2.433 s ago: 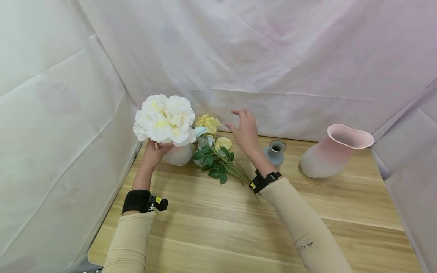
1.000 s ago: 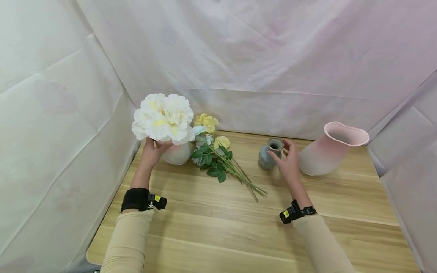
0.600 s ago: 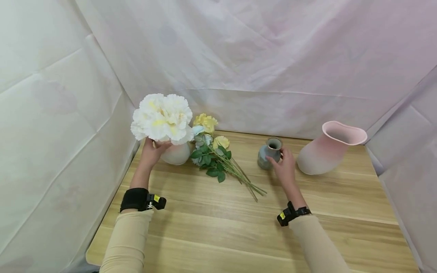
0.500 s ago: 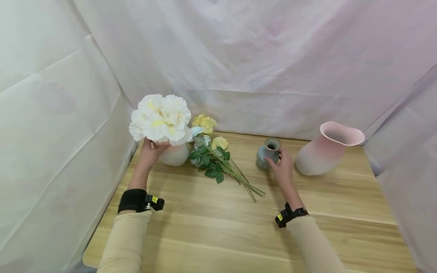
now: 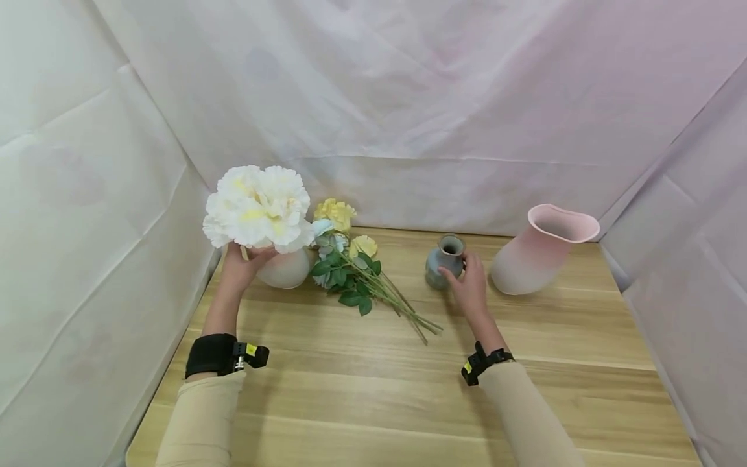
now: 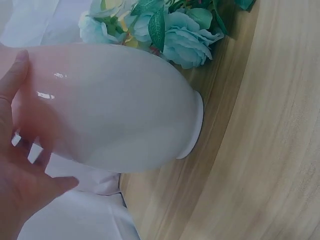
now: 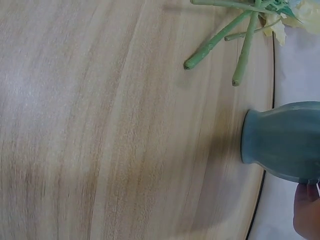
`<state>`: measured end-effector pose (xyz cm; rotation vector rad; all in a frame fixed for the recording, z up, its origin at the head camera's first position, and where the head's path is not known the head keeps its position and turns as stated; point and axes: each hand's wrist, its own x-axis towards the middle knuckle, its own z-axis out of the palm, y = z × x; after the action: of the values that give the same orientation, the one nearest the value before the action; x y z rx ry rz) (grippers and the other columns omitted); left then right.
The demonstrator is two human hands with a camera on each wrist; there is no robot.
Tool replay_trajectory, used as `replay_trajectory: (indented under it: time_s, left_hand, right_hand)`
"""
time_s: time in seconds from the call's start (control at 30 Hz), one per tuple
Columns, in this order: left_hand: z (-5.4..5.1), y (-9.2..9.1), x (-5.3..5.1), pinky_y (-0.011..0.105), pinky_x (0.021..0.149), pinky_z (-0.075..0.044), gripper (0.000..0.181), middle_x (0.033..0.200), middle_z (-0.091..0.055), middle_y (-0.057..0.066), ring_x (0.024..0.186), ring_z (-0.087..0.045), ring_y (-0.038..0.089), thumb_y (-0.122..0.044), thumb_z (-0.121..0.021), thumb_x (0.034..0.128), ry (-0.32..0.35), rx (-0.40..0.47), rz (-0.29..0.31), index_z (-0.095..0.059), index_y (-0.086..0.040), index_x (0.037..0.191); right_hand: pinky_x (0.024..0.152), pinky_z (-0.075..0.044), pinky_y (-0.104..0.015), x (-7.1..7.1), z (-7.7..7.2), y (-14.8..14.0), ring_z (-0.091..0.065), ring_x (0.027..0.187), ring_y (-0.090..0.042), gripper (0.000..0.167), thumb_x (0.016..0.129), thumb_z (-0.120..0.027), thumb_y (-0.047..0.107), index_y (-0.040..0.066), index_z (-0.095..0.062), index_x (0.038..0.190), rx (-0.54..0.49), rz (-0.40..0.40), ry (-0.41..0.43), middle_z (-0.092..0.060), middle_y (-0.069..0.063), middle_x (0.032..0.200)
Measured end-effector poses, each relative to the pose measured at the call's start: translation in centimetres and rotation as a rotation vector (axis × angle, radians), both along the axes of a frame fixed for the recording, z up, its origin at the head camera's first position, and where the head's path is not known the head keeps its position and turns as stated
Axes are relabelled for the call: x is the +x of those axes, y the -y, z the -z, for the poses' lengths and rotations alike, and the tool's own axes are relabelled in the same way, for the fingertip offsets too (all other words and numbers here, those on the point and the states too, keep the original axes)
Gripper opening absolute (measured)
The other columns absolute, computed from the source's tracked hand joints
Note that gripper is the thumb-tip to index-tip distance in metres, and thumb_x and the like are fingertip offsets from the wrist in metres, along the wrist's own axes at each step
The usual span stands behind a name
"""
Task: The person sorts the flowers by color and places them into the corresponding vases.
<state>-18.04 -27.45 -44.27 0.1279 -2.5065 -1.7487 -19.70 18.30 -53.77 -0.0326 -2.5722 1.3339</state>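
Observation:
My left hand (image 5: 240,267) grips the upper part of a pink-and-white vase (image 5: 286,269), its thumb and fingers around it in the left wrist view. Over the mouth of that vase spreads a large white flower (image 5: 257,207) with yellow touches, hiding the rim and its own stem. My right hand (image 5: 469,288) holds a small blue-grey vase (image 5: 442,263) near its neck, thumb on the near side. This vase stands upright on the table, its base touching the wood in the right wrist view.
Between the hands, several yellow and pale-blue flowers (image 5: 363,246) with green leaves lie on the wooden table (image 5: 362,389), stems pointing front right. To the right of the small vase stands a taller pink-and-white vase (image 5: 533,256). Hanging cloth (image 5: 408,97) encloses the back and sides.
My right hand has come from above the lying flowers rightward and down to the small blue-grey vase and taken hold of it. The left hand keeps its grip. The head view has shifted slightly.

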Motion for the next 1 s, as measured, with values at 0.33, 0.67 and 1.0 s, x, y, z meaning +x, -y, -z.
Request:
replay_trajectory:
  time_s: [0.33,0.67,1.0]
  left_hand:
    - [1.5,-0.5,2.6,0.027,0.095,-0.045,0.058,0.114,-0.046,-0.003,0.113,-0.047,0.017,-0.036,-0.071,0.0915,-0.044,0.038,-0.485,-0.039,-0.012,0.134]
    - [4.7,-5.2,5.5,0.015,0.075,-0.049,0.023,0.079,-0.060,-0.017,0.079,-0.058,0.003,-0.011,-0.057,0.0998,0.081,0.311,-0.325,-0.052,-0.001,0.120]
    - [8.9,-13.1,6.1,0.037,0.093,-0.053,0.026,0.102,-0.073,0.009,0.087,-0.065,0.004,-0.015,-0.058,0.1009,0.179,0.344,-0.077,-0.054,0.001,0.120]
  right_hand:
    - [0.111,-0.043,-0.050,0.0,0.2,0.2,-0.048,0.125,-0.037,0.057,0.091,-0.074,0.024,-0.001,-0.047,0.135,-0.006,-0.010,0.002,-0.048,-0.022,0.129]
    - [0.112,-0.042,-0.052,0.0,0.2,0.1,-0.046,0.128,-0.036,0.053,0.091,-0.073,0.023,-0.002,-0.047,0.131,-0.025,-0.006,-0.013,-0.047,-0.021,0.131]
    - [0.114,-0.041,-0.050,0.2,0.4,0.1,-0.045,0.130,-0.036,0.053,0.092,-0.072,0.023,-0.002,-0.047,0.133,-0.043,-0.013,-0.013,-0.046,-0.022,0.132]
